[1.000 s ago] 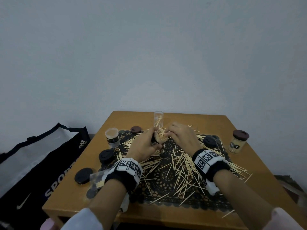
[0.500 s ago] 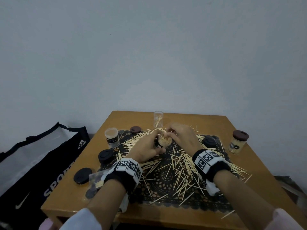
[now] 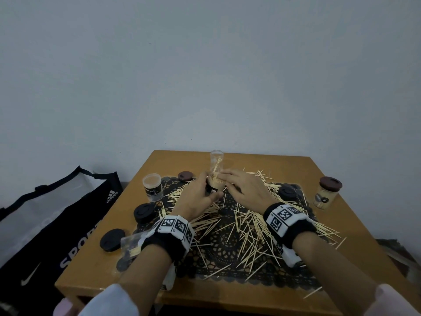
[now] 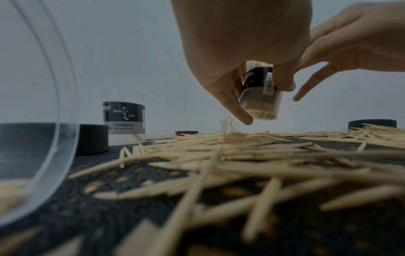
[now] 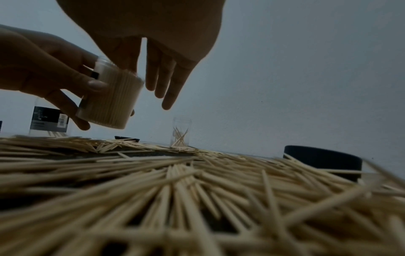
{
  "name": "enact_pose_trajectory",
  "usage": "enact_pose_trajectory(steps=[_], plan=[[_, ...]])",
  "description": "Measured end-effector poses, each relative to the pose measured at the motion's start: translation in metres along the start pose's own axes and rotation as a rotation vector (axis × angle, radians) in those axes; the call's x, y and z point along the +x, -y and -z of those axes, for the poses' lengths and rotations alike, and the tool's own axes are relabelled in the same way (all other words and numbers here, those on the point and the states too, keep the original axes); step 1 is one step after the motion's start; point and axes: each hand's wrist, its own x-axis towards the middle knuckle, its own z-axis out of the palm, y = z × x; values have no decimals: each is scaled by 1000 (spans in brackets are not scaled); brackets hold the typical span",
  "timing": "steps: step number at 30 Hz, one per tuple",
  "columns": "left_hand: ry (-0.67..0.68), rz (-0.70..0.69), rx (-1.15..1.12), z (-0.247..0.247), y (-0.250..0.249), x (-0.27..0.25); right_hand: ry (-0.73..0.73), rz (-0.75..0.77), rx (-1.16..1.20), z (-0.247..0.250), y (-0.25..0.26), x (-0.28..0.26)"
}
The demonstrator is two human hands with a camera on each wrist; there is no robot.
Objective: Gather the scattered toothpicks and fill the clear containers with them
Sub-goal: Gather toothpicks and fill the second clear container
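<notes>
Pale toothpicks lie scattered in heaps over a black lace mat. My left hand grips a small clear container packed with toothpicks and holds it tilted above the mat. In the left wrist view this container shows a dark label; in the right wrist view, the container looks full. My right hand reaches over its top with fingers straight and holds nothing that I can see. A tall clear tube with a few toothpicks stands behind.
A labelled clear container stands at the left, a capped jar at the right. Black lids and a brown lid lie around the mat. Another clear container lies by my left wrist. A black bag stands left of the table.
My left hand brought the packed container down toward me, then lifted it back up and away. The right hand stayed at the container's top throughout.
</notes>
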Motion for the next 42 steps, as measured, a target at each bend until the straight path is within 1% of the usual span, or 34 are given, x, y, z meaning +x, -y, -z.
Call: enact_pose_trajectory(steps=[3, 6, 8, 10, 13, 14, 15, 17, 18, 19, 20, 24, 26, 27, 29, 31, 32, 34, 37, 39, 41, 42], plan=[[-4, -5, 2, 1, -1, 0, -21, -39, -17, 2, 1, 0], [8, -14, 11, 0, 0, -1, 5, 4, 12, -1, -1, -1], [6, -20, 19, 1, 0, -1, 6, -2, 15, -3, -5, 0], [-18, -26, 1, 1, -1, -2, -12, -57, -26, -2, -6, 1], [-54, -71, -25, 3, -3, -4, -4, -188, -134, 1, -6, 0], [-63, -97, -11, 3, -3, -5, 44, -243, -191, -1, -7, -2], [-65, -113, 12, 3, -3, -6, 131, -316, -246, -4, -10, -3], [-46, -108, 51, 4, -3, -6, 389, -481, -315, -10, -16, -5], [-39, -100, 54, 4, -3, -5, 497, -540, -310, -12, -18, -6], [-37, -96, 49, 4, -2, -5, 558, -571, -286, -14, -19, -6], [-39, -96, 44, 3, -1, -5, 571, -574, -249, -14, -19, -6], [-44, -89, 20, 1, 2, -3, 464, -464, -122, -11, -17, -3], [-46, -87, 6, 1, 2, -3, 423, -427, -114, -8, -15, -3], [-48, -91, 1, 2, 1, -3, 397, -425, -146, -7, -14, -3], [-47, -97, 5, 3, -1, -5, 368, -482, -260, -7, -14, -5], [-39, -101, 31, 3, -3, -5, 417, -587, -339, -6, -17, -7], [-36, -102, 44, 4, -3, -5, 458, -623, -335, -6, -18, -8], [-35, -103, 58, 4, -3, -5, 501, -631, -265, -5, -20, -9], [-34, -89, 57, 4, -5, -6, 435, -572, -186, -3, -21, -7], [-35, -91, 39, 5, -5, -6, 365, -550, -192, -2, -22, -6], [-33, -99, 35, 5, -5, -6, 325, -584, -258, -3, -24, -7], [-30, -107, 39, 5, -5, -6, 328, -629, -293, -3, -26, -9]])
